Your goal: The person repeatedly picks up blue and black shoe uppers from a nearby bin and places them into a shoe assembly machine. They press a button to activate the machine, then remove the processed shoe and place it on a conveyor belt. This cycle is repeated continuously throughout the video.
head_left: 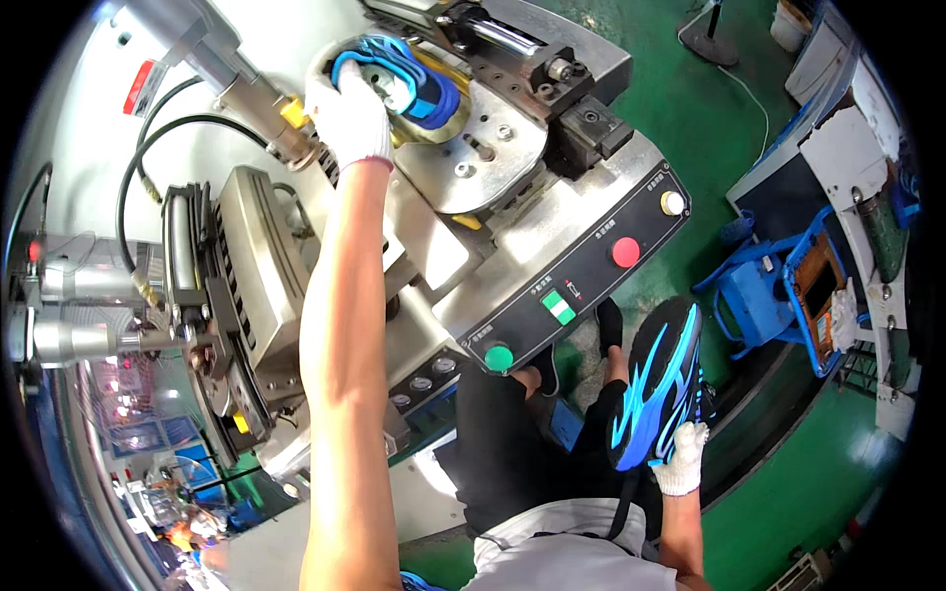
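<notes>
My left hand (357,123), in a white knit glove, reaches up to the machine and grips a blue shoe (431,97) at its collar. The shoe sits on the machine's rounded metal holder, and part of it is hidden by the glove. Down at my right side, my right hand (683,459), also gloved, is closed on a sneaker (656,379) with a black sole and bright blue streaks. This sneaker is held with its sole turned toward me, and the fingers are partly hidden.
The machine's black control panel (591,266) carries a red button (626,252), a green button (499,358) and switches. A metal press cylinder (222,69) with black hoses stands at left. A blue stool (764,295) stands on the green floor at right, beside a workbench (847,148).
</notes>
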### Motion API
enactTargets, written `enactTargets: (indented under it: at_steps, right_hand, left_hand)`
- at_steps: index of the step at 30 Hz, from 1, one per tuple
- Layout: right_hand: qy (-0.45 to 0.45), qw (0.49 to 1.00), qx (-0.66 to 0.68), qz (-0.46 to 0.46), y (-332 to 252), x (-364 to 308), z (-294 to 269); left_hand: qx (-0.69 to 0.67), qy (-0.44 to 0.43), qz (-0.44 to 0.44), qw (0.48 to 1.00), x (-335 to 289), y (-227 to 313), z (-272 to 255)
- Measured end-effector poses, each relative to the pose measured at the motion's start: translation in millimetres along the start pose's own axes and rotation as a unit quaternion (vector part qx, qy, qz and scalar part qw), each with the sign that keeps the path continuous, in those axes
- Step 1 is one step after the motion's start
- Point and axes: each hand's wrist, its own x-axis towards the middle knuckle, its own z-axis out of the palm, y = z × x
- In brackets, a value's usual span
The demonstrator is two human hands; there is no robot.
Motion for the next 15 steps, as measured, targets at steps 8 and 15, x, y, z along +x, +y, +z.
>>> enactTargets:
  at_steps: [8,15]
  right_hand:
    - [-0.185,0.938,-0.076,-0.283,-65.0,21.9,107.9]
    - [-0.232,0.740,-0.355,-0.522,-176.0,-38.6,369.9]
  left_hand:
    - [-0.158,-0.114,0.122,0.973,-133.3,127.4,-197.4]
    - [-0.154,-0.449,-0.038,0.880,-304.9,127.1,-332.7]
